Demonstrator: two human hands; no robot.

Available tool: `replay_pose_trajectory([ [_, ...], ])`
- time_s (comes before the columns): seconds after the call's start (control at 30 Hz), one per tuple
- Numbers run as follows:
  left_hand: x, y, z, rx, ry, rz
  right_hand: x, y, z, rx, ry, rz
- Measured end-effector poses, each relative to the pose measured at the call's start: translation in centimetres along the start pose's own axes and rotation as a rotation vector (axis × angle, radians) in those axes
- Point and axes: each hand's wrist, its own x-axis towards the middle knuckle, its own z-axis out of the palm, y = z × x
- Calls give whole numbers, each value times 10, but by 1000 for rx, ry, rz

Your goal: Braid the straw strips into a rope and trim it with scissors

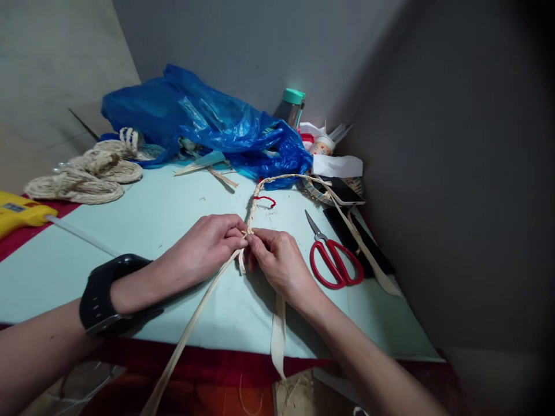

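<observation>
Both hands meet over a pale green board point(143, 231). My left hand point(208, 245), with a black watch on its wrist, and my right hand point(277, 260) each pinch the end of a tan braid of leaf strips point(252, 211). The finished braid runs away from me, carries a loop of red thread point(265, 199), and curves right toward the clutter. Loose flat strips point(195, 323) hang from my fingers past the board's near edge.
Red-handled scissors point(333, 261) lie just right of my right hand. A blue plastic bag point(208, 124) and a green-capped bottle point(291, 107) sit at the back. Woven straw pieces point(84, 176) lie far left, with a yellow tool point(19, 211) beside them. A grey wall closes the right.
</observation>
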Motion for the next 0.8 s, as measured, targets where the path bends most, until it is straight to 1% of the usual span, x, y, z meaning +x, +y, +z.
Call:
replay_pose_trajectory([
  [0.13,0,5,0,90,48,-23,0,-1,1,-32,36,-35],
  [0.27,-6,10,2,132,91,-29,0,-1,2,-46,49,-42],
  [0.4,-14,9,-3,186,226,-31,-1,1,4,-43,66,-55],
  [0.43,-16,9,-5,220,234,-18,-1,2,5,-33,67,-60],
  [0.47,-18,9,-7,253,217,1,-2,3,5,-15,70,-64],
  [0.53,-20,10,-10,287,157,37,-1,5,5,46,73,-57],
  [0.6,-23,13,-8,260,119,58,0,7,4,135,62,-47],
  [0.67,-27,18,0,269,132,105,1,9,2,245,47,-34],
  [0.73,-32,20,12,397,193,217,2,12,-1,409,14,0],
  [0.8,-37,19,26,538,218,334,2,14,-5,595,-57,58],
])
